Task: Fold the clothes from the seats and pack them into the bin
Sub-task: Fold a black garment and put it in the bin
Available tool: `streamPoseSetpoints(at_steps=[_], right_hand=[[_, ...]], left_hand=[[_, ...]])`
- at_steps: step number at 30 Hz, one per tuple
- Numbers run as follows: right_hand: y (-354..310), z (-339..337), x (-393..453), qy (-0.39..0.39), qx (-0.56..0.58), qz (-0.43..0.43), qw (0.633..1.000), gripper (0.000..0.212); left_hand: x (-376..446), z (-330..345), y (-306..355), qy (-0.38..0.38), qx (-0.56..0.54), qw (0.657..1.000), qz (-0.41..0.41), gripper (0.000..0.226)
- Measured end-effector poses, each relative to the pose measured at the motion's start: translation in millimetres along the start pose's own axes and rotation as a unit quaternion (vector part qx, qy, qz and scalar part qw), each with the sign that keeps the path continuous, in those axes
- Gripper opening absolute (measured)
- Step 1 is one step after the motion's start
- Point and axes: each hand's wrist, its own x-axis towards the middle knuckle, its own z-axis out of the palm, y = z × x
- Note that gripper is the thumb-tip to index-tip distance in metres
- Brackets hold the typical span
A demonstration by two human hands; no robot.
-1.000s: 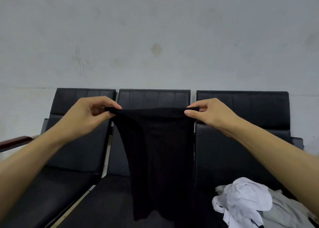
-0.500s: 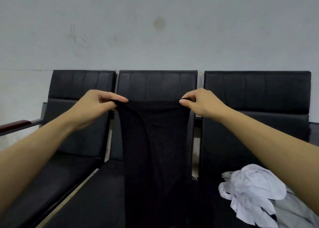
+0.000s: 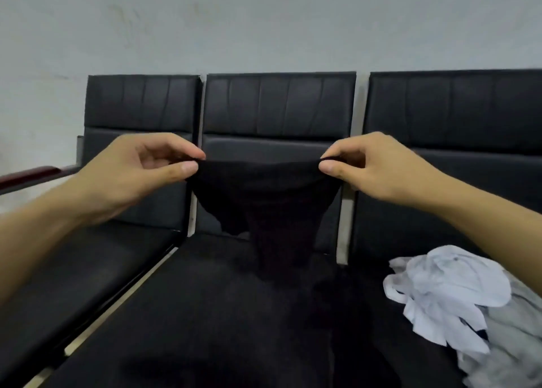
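Note:
A black garment [image 3: 264,200] is stretched between my two hands in front of the middle seat [image 3: 205,299]. My left hand [image 3: 140,173] pinches its top left corner between thumb and fingers. My right hand [image 3: 372,167] pinches the top right corner the same way. The cloth sags in the middle and its lower part lies on the dark seat cushion, where it is hard to tell from the seat. A pile of white and grey clothes [image 3: 457,308] lies on the right seat. No bin is in view.
Three black padded seats stand in a row against a pale wall [image 3: 264,29]. The left seat [image 3: 88,264] holds nothing. A dark red armrest [image 3: 26,175] sticks out at the far left.
Both hands have come lower and nearer the seat with the black garment. Its lower part now rests on the middle cushion instead of hanging free. My view has tilted down.

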Motion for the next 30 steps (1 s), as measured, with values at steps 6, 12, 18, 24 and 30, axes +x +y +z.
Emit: streamPoseSetpoints(at_steps=[6, 12, 18, 24, 30], right_hand=[[0, 52, -101, -0.115, 0.062, 0.000, 0.991, 0.014], [19, 97, -121, -0.143, 0.097, 0.025, 0.985, 0.018], [44, 139, -91, -0.181, 0.062, 0.064, 0.979, 0.012], [76, 184, -77, -0.196, 0.031, 0.079, 0.977, 0.008], [81, 185, -55, -0.161, 0.033, 0.081, 0.983, 0.011]], left_hand=[[-100, 23, -24, -0.110, 0.002, 0.993, -0.040, 0.010], [-121, 45, -60, -0.121, -0.016, 0.984, -0.127, 0.016], [-105, 68, -128, -0.103, -0.015, 0.975, -0.195, 0.015], [-96, 83, -170, -0.124, 0.030, 0.970, -0.206, 0.030], [-74, 76, -163, -0.091, 0.015, 0.980, -0.179, 0.026]])
